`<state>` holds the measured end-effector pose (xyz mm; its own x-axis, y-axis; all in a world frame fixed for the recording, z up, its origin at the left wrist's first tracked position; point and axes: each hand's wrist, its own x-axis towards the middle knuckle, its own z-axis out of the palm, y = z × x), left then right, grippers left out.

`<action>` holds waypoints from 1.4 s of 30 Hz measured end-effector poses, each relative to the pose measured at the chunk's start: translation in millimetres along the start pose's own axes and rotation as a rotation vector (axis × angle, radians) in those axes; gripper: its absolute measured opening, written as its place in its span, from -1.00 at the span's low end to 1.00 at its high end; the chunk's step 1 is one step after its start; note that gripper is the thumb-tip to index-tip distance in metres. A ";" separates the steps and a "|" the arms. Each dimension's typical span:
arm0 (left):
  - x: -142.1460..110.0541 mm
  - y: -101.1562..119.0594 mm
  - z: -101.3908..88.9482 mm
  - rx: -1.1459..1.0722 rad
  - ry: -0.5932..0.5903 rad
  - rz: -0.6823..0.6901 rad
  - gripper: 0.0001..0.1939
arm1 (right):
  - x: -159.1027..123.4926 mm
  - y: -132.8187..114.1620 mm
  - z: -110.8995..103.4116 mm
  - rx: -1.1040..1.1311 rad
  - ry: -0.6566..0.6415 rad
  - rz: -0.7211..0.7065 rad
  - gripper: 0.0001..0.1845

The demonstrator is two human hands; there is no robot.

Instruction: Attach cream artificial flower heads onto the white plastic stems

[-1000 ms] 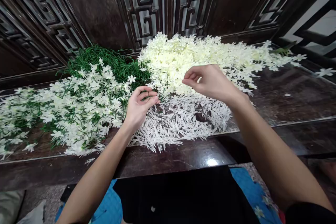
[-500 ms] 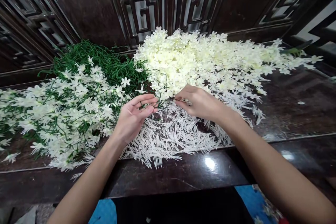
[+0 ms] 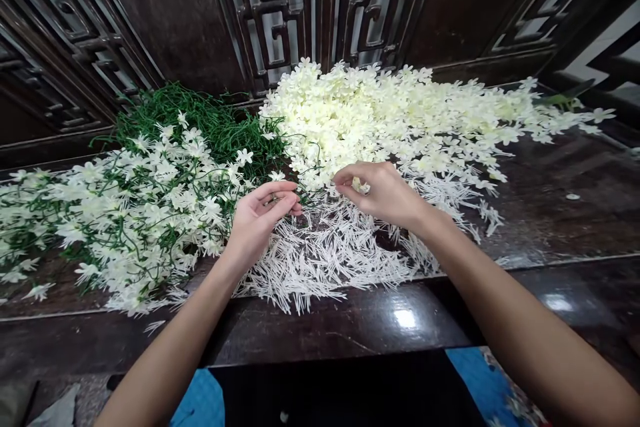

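Observation:
My left hand (image 3: pixel 257 213) is closed in a pinch, thumb against the fingers, over the left edge of the white pieces. A thin green plastic stem (image 3: pixel 304 199) shows at its fingertips. Opposite it, a short gap away, my right hand (image 3: pixel 377 190) also pinches. Whatever lies between its fingertips is too small to make out. Under and between both hands spread many thin white sprigs (image 3: pixel 325 257), like flower stamens. A heap of cream artificial blossoms (image 3: pixel 350 107) rises just behind my right hand.
White flowers on green stems (image 3: pixel 165 193) are piled to the left. Behind them lies a tangle of bare green stems (image 3: pixel 195 113). Everything rests on a dark polished wooden bench (image 3: pixel 350 327) against a carved wooden back (image 3: pixel 200 13). A small white bit (image 3: pixel 573 197) lies at right.
My right hand has come down from above the cream blossoms to near my left fingertips. Since half a second ago, my left thumb has pressed closer to the fingers, and the view has shifted slightly.

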<state>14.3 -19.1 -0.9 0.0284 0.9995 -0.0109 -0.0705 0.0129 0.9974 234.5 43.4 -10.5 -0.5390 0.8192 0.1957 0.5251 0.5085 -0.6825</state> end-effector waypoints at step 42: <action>-4.3 -1.4 3.7 0.245 -0.075 0.150 -0.89 | -5.8 -32.5 12.6 0.568 -0.052 -0.007 -0.90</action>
<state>17.9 -23.5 -2.0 0.1098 0.9848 0.1343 0.1631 -0.1511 0.9750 212.3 18.7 1.7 -0.5808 0.7946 0.1767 0.0920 0.2798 -0.9556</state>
